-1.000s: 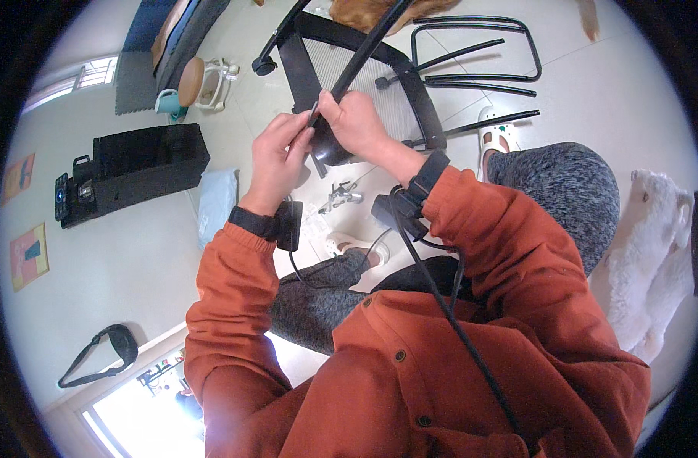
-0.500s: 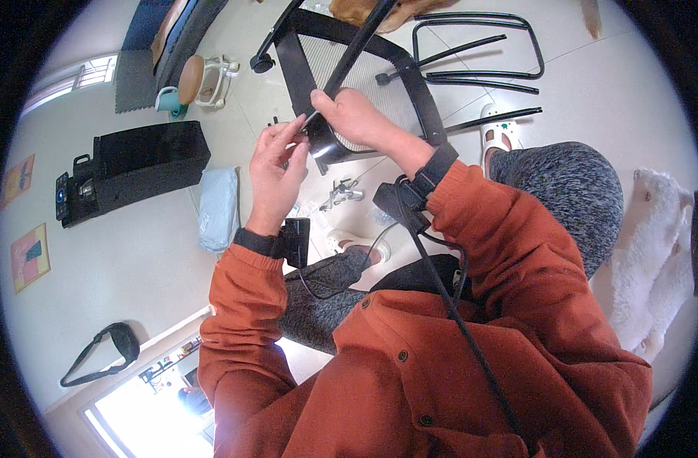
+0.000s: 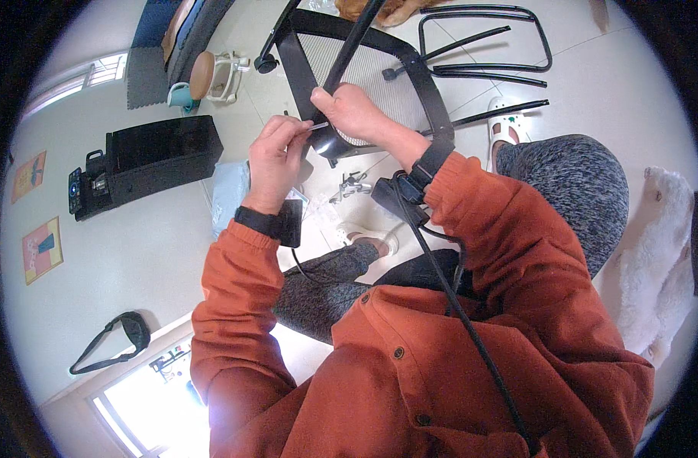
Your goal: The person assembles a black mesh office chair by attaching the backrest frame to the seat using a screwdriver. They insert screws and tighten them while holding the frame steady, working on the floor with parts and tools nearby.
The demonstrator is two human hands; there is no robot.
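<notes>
My left hand [image 3: 275, 159] is closed, its fingertips pinching a thin silver rod [image 3: 318, 127] that points right toward my other hand. Around a black chair tube [image 3: 352, 50] my right hand [image 3: 353, 114] is wrapped, thumb lying along it. Both hands are over the near corner of a black-framed chair part [image 3: 431, 95] with pale mesh [image 3: 379, 72], which lies on the floor. The far end of the rod is close to the tube; whether they touch I cannot tell. A caster [image 3: 267, 63] shows at the chair's left.
Small metal hardware [image 3: 350, 187] lies on the floor below my hands. Bent black tube frames [image 3: 547, 46] are at the far right, near my clog [image 3: 506, 122]. Leftward are a black box-shaped unit [image 3: 166, 153] and a pale blue package [image 3: 228, 195]. An animal's brown fur shows at the top.
My left fingers have drawn together, and the silver rod between them shows more clearly. My right hand stays on the tube. The whole view has shifted slightly.
</notes>
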